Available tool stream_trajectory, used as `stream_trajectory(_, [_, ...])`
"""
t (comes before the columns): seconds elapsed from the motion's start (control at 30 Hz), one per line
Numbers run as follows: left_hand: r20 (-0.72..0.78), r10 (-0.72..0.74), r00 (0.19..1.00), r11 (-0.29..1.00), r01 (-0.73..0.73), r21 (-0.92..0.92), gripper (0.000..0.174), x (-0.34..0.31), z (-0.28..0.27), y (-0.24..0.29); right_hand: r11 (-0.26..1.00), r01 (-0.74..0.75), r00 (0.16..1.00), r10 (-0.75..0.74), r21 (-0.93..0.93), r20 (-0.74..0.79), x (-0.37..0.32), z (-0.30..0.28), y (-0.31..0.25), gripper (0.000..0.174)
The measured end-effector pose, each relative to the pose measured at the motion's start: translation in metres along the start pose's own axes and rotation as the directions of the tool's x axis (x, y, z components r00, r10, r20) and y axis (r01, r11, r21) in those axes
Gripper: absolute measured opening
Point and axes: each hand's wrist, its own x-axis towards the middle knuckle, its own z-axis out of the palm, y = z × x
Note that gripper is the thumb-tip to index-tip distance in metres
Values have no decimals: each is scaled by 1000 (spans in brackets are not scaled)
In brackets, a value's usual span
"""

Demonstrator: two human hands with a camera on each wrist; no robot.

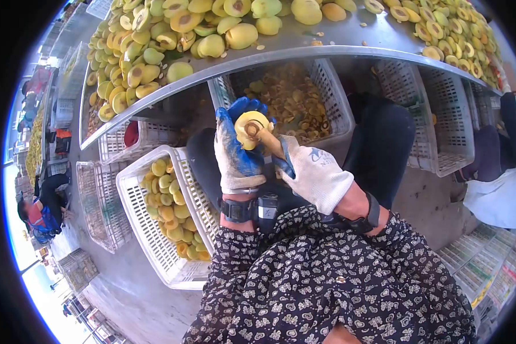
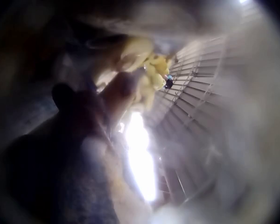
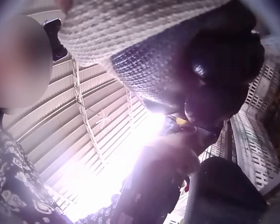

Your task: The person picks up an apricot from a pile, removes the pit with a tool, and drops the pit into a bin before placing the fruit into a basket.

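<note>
While the left hand (image 1: 238, 155), in a blue-coated glove, curled its fingers round a yellow fruit half (image 1: 251, 125) held above the lap, the right hand (image 1: 315, 172), in a white glove, gripped a wooden-handled tool (image 1: 268, 140) whose tip lay against the fruit's cut face. Just left of the hands stood a white crate (image 1: 133, 225) holding fruit. Beyond them ran a metal table (image 1: 292, 39) heaped with cut fruit.

This is a fruit-processing shed. A long metal table (image 1: 295, 45) on the far side is heaped with halved yellow fruit (image 1: 149, 54). White plastic crates (image 1: 133, 212) of fruit stand on the concrete floor (image 1: 126, 295) beneath it. Another worker (image 1: 40, 212) sits far left under a corrugated roof (image 3: 84, 116).
</note>
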Motion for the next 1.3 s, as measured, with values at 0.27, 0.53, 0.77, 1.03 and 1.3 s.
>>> stream_trajectory(0.27, [-123,29,992,993,-14,120,46,0,-8,-9,998,-65,998,65,14,20,0,20,-4,18])
stream_trajectory(0.53, [-108,-138,985,925,167,340,48,4,-33,-9,978,-75,977,33,194,211,-2,25,8,23])
stream_trajectory(0.77, [-29,-156,987,987,157,42,43,2,-40,-25,344,-624,758,44,702,651,0,18,13,15])
stream_trajectory(1.03, [18,-192,981,935,177,308,36,6,-47,-18,210,-664,731,-16,717,682,-2,28,18,15])
stream_trajectory(1.3, [-134,-203,970,941,231,246,37,9,-45,-28,635,-554,774,153,538,615,3,37,20,17])
